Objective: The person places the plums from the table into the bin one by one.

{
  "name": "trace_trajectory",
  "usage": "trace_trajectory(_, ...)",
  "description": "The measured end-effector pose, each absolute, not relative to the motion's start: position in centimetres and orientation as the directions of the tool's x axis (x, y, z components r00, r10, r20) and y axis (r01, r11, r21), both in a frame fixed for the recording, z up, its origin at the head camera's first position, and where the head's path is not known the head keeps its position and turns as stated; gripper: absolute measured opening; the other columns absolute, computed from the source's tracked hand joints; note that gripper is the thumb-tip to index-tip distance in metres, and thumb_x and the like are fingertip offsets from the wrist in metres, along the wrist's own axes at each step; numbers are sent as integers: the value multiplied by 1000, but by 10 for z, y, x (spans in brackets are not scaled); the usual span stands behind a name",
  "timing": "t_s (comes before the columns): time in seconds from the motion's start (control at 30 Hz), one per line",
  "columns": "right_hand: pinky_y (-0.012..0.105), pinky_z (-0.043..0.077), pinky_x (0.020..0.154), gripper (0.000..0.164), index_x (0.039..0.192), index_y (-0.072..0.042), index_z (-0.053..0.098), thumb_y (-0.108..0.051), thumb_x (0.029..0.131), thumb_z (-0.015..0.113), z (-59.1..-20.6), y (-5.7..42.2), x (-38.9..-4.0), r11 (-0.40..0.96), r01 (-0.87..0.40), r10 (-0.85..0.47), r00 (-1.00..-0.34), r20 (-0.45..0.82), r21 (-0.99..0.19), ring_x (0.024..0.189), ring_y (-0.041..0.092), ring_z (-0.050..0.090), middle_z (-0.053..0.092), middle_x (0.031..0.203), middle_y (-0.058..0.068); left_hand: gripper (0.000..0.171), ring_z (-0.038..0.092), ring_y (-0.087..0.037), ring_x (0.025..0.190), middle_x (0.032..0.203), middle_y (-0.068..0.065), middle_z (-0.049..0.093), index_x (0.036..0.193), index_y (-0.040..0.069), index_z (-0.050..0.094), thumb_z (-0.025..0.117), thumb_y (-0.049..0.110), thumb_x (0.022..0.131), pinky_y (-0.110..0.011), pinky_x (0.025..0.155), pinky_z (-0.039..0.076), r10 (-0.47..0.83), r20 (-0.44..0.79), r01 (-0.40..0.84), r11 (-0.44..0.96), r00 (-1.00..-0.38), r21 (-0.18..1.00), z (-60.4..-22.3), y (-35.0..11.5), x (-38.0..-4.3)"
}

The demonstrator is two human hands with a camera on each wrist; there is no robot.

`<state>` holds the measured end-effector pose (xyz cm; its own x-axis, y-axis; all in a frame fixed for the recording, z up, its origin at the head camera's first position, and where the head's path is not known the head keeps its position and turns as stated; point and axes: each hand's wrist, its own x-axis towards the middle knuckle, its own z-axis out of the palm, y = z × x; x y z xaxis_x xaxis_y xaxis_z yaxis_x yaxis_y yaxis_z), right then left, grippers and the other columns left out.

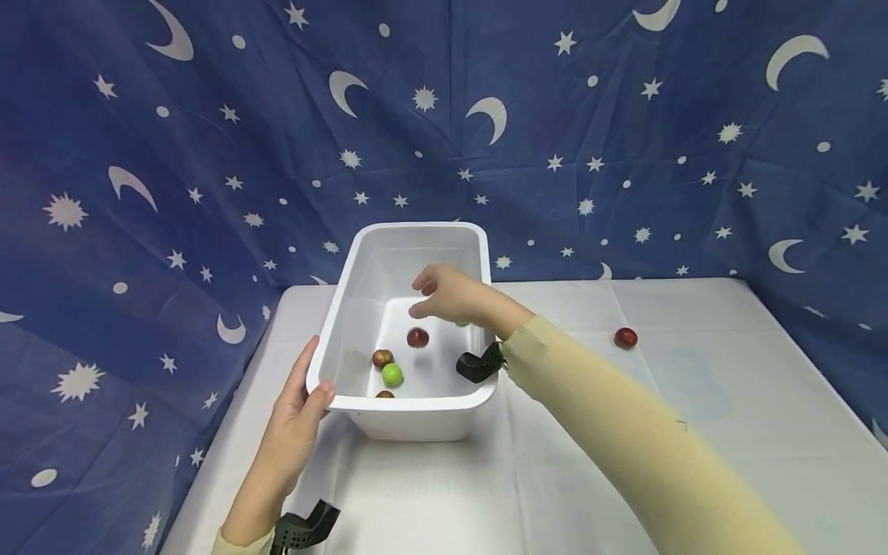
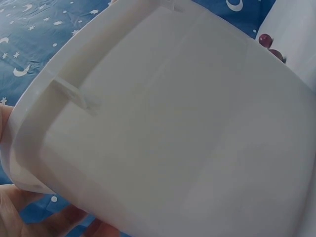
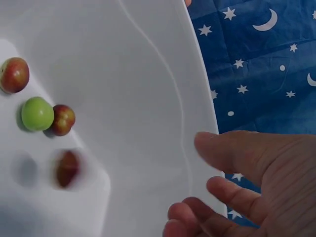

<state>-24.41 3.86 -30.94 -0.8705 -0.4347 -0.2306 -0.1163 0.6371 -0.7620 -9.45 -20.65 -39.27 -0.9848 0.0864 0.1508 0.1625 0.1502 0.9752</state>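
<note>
My left hand (image 1: 294,428) grips the near left corner of a white plastic tub (image 1: 416,404), thumb over the rim and fingers along the outside. Inside the tub, my right hand (image 1: 451,297) hangs over the floor with fingers apart and slightly bent, holding nothing. Below it is a dark red plum (image 1: 418,338), blurred in the right wrist view with its shadow set apart from it. A green plum-sized fruit (image 1: 391,375) touches a reddish-brown plum (image 1: 382,358); another reddish plum (image 3: 14,75) lies nearby. Part of a second green fruit (image 1: 462,323) shows beneath my right hand.
A dark red plum (image 1: 625,338) lies on the white-covered table (image 1: 583,478), right of the tub. In the left wrist view, two dark red fruits (image 2: 265,40) show past the tub's edge. A blue cloth (image 1: 430,131) with moons and stars hangs behind and at the left.
</note>
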Motion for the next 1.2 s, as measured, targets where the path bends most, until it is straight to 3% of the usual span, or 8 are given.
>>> trace_trajectory(0.17, 37, 49, 87, 43, 125, -10, 57, -26, 87, 72, -301, 53, -241, 596, -191, -448, -885, -126, -780, 106, 20, 57, 59, 120, 7, 59, 31, -33, 130, 157, -8, 17, 155, 35, 17, 43, 19, 105, -17, 91, 43, 86, 155, 167, 157, -984, 973, -394, -206, -95)
trace_trajectory(0.37, 38, 47, 91, 41, 123, -12, 59, -26, 87, 72, -295, 73, -239, 544, -180, -422, -903, -82, -820, 106, 19, 57, 61, 115, 3, 58, 30, -32, 132, 157, -7, 16, 155, 34, 17, 42, 18, 105, -18, 92, 43, 91, 161, 172, 136, -983, 976, -394, -207, -96)
trace_trajectory(0.67, 38, 50, 85, 43, 125, -16, 60, -30, 87, 73, -291, 111, -232, 494, -192, -360, -933, 2, -848, 104, 21, 55, 62, 114, 1, 58, 36, -26, 118, 153, -6, 22, 155, 34, 17, 41, 17, 105, -18, 88, 44, 71, 139, 149, 185, -988, 971, -394, -207, -95)
trace_trajectory(0.97, 41, 48, 87, 47, 127, -17, 58, -37, 87, 73, -303, 155, -228, 553, -159, -292, -956, -12, -818, 104, 23, 54, 60, 115, 0, 59, 37, -24, 116, 153, -6, 22, 156, 29, 16, 41, 16, 105, -19, 87, 44, 80, 139, 151, 168, -987, 974, -395, -207, -96)
trace_trajectory(1.2, 42, 49, 88, 53, 129, -18, 55, -43, 86, 72, -329, 185, -225, 574, -105, -285, -956, -78, -812, 106, 24, 56, 58, 121, 3, 58, 34, -33, 126, 157, -5, 18, 156, 31, 16, 41, 17, 105, -18, 89, 44, 89, 149, 161, 156, -985, 975, -394, -207, -97)
